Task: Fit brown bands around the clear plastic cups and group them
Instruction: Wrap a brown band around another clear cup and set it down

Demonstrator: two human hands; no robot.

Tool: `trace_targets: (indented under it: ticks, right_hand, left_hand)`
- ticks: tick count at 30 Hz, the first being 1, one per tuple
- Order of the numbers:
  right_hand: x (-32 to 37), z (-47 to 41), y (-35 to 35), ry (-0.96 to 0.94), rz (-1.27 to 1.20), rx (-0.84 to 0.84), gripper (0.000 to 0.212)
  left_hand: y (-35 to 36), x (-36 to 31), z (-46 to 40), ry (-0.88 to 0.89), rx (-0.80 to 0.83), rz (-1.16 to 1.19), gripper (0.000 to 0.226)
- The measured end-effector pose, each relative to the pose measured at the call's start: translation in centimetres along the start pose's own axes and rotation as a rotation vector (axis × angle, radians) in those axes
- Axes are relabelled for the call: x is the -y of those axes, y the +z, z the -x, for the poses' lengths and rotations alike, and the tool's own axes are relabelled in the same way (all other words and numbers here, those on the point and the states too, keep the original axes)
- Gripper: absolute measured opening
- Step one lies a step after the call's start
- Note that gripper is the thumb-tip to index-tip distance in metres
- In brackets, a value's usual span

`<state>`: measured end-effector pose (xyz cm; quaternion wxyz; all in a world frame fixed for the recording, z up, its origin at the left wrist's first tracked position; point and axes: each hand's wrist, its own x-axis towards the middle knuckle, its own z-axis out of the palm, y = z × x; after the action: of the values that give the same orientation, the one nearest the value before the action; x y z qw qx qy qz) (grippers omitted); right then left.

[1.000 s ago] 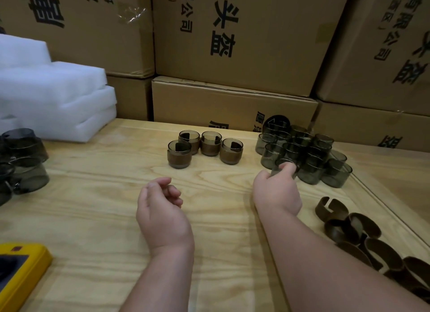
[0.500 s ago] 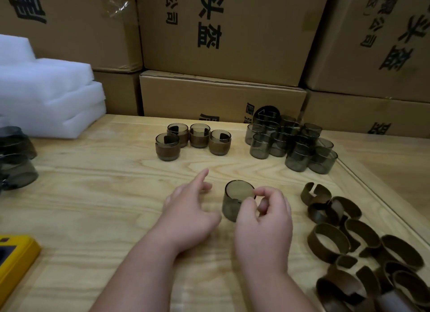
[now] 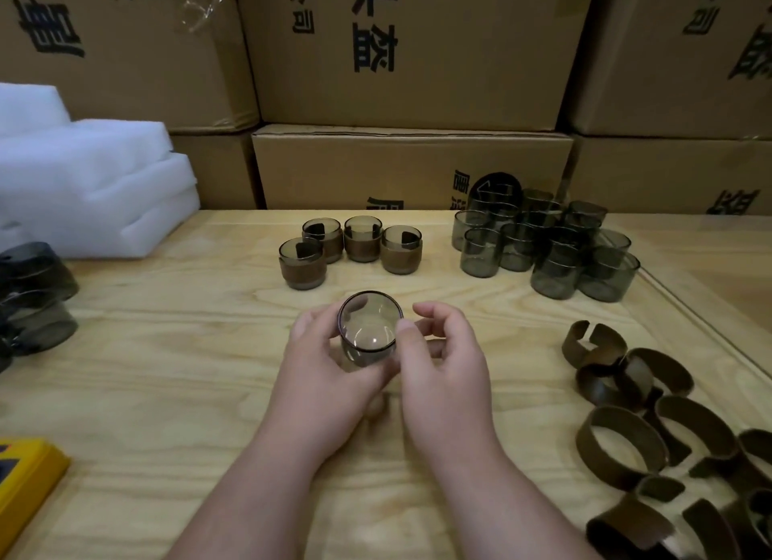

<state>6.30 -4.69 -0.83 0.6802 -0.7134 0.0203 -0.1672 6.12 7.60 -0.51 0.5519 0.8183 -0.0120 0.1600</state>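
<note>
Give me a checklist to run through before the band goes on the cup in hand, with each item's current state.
1. Cup held: ok. The bare cup sits between the left hand and right hand.
2. Cup has no band yet: ok.
3. Band in hand: not ok. Neither hand holds one.
4. Bands within sight: ok. Loose brown bands lie to the right on the table.
5. Room beside the finished group: ok. Four banded cups stand with bare wood around them.
6. Cup free of cracks: cannot tell.
</note>
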Motion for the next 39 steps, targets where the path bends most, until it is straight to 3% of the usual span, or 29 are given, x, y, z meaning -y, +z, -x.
trace_targets:
  ticks: [3, 6, 8, 12, 18, 24, 28, 31, 34, 39]
  right_hand:
    - [0.1, -0.1, -0.2, 0.042, -0.073, -0.002, 0.013]
    - [0.1, -0.2, -0.5, 0.087, -0.107, -0.01, 0.014]
    - [0.2, -0.1, -0.5, 0.105, -0.13, 0.015, 0.02]
    - [0.7, 0.4, -0.1, 0.069, -0.182, 0.129, 0.031]
    - [0.9, 1.2, 0.5, 0.006, -0.181, 0.253, 0.065]
    - [1.0, 1.1, 0.3, 0.018, -0.174, 0.217, 0.072]
    - [0.9, 1.0, 0.5, 0.054, -0.216, 0.183, 0.089]
    - [0.8, 0.8, 0.6, 0.066, -0.255, 0.143, 0.082]
    - [0.6, 0.5, 0.5, 0.087, -0.265, 0.112, 0.061]
    - [0.3, -0.1, 0.5, 0.177, -0.294, 0.052, 0.034]
  left_hand:
    - [-0.1, 0.4, -0.1, 0.024, -0.024, 0.028, 0.072]
    - [-0.3, 0.7, -0.2, 0.016, -0.028, 0.208, 0.087]
    - [-0.6, 0.8, -0.3, -0.014, -0.058, 0.401, 0.082]
    - [-0.9, 0.8, -0.5, -0.093, -0.101, 0.586, 0.044]
    - [-1.2, 0.5, -0.6, -0.102, -0.119, 0.7, 0.06]
    - [-0.8, 0.2, -0.3, -0.113, 0.058, 0.77, 0.074]
    - [-0.9, 0.0, -0.1, -0.142, 0.187, 0.789, 0.079]
    - [-0.9, -0.1, -0.2, -0.158, 0.193, 0.793, 0.058]
    - [-1.0, -0.2, -0.4, -0.185, 0.183, 0.827, 0.042]
    - [-0.7, -0.5, -0.1, -0.236, 0.225, 0.994, 0.035]
